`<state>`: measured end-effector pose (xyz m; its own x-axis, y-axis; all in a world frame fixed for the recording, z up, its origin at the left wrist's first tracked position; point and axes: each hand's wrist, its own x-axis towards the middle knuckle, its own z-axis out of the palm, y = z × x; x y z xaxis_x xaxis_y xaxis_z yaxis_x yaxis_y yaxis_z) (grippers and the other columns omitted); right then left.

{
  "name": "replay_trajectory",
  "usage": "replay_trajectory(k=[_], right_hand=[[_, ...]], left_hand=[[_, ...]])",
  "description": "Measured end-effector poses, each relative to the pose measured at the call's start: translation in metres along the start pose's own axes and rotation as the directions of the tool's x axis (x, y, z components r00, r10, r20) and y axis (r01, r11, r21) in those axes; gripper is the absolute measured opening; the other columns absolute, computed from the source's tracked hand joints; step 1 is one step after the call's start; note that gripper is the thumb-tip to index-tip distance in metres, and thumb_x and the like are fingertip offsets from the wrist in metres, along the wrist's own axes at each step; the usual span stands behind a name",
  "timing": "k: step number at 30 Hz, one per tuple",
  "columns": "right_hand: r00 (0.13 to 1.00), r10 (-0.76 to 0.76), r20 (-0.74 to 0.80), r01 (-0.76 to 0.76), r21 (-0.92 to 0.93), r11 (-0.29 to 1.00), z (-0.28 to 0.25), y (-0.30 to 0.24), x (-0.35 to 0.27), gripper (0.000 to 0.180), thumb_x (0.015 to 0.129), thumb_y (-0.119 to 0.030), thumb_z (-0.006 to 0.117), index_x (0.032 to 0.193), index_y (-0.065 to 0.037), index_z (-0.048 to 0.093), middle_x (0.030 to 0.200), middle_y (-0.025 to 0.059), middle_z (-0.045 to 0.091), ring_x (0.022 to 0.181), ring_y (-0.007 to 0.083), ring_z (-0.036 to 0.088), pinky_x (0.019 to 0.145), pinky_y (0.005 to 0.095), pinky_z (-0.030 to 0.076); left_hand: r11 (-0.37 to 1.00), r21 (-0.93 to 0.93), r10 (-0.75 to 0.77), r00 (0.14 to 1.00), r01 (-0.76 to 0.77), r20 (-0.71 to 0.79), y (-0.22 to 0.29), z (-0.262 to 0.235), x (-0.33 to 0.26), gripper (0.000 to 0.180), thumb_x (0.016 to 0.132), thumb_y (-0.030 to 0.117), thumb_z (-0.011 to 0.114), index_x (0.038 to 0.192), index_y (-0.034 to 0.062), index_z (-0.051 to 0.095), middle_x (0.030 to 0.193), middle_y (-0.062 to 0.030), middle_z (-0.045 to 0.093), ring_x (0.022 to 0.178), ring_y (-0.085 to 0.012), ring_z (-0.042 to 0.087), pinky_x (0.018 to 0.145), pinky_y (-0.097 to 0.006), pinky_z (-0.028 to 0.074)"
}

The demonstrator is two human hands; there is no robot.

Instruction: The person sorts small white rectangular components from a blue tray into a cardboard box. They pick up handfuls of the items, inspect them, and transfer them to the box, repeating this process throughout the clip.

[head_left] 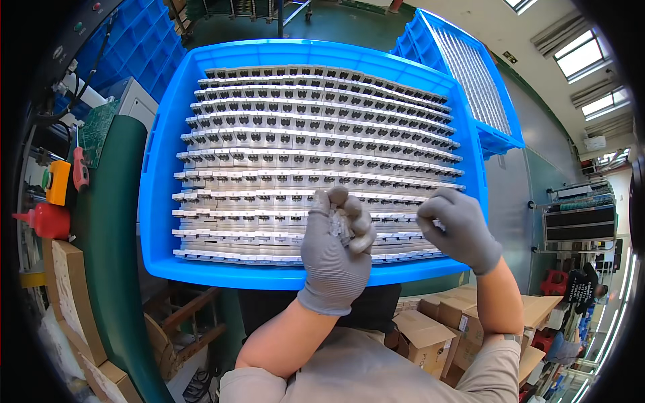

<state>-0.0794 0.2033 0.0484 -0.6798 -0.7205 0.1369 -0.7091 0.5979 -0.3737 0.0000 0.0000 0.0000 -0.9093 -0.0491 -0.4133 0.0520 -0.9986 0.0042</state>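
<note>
We are cupping a small heap of clear plastic pieces (pixel 340 226) in the grey-gloved left hand (pixel 334 262), its fingers curling around them above the nearer rows of white modules (pixel 259 158) in the blue plastic crate (pixel 222 274). Beside it, we are holding the grey-gloved right hand (pixel 462 232) over the crate's right side, fingers bending inward, their tips too obscured for telling whether they are pinching anything.

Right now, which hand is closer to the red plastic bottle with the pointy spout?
Left. The left grey-gloved hand is over the blue plastic crate, right of the bottle; the right grey-gloved hand is farther right.
</note>
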Motion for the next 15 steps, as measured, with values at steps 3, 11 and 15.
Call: replay_trajectory(k=[3, 11, 15], right_hand=[[0.995, -0.083, 0.054, 0.087, -0.079, 0.993, 0.012, 0.01, -0.003, 0.016, 0.079, -0.007, 0.078, 0.088, -0.01, 0.065, 0.082, 0.0082, 0.064, 0.073, 0.0296, 0.065, 0.063, 0.0394, 0.051], [0.986, -0.118, 0.118, 0.13, -0.096, 0.987, 0.027, 0.006, 0.008, 0.01, 0.083, -0.014, 0.073, 0.089, -0.009, 0.066, 0.084, 0.0081, 0.062, 0.075, 0.0304, 0.066, 0.066, 0.0431, 0.053], [0.986, -0.124, 0.108, 0.138, -0.138, 0.981, 0.028, 0.005, 0.011, 0.011, 0.082, -0.014, 0.073, 0.088, -0.008, 0.066, 0.085, 0.0083, 0.062, 0.075, 0.0305, 0.065, 0.066, 0.043, 0.053]], left_hand=[[0.998, 0.059, 0.001, 1.0, -0.002, 0.018, 0.001, -0.002, -0.002, 0.035, 0.112, 0.036, 0.041, 0.105, 0.0121, 0.065, 0.075, 0.0021, 0.051, 0.058, -0.0085, 0.039, 0.042, -0.02, 0.033], [0.998, 0.068, -0.003, 1.0, 0.004, -0.009, 0.0, 0.001, -0.002, 0.038, 0.113, 0.038, 0.038, 0.104, 0.0123, 0.065, 0.072, 0.0022, 0.048, 0.056, -0.0086, 0.036, 0.041, -0.02, 0.031], [0.998, 0.059, -0.017, 0.999, 0.015, 0.031, 0.002, 0.0, -0.001, 0.038, 0.112, 0.038, 0.039, 0.104, 0.0119, 0.066, 0.072, 0.0016, 0.048, 0.056, -0.0087, 0.036, 0.041, -0.02, 0.031]])
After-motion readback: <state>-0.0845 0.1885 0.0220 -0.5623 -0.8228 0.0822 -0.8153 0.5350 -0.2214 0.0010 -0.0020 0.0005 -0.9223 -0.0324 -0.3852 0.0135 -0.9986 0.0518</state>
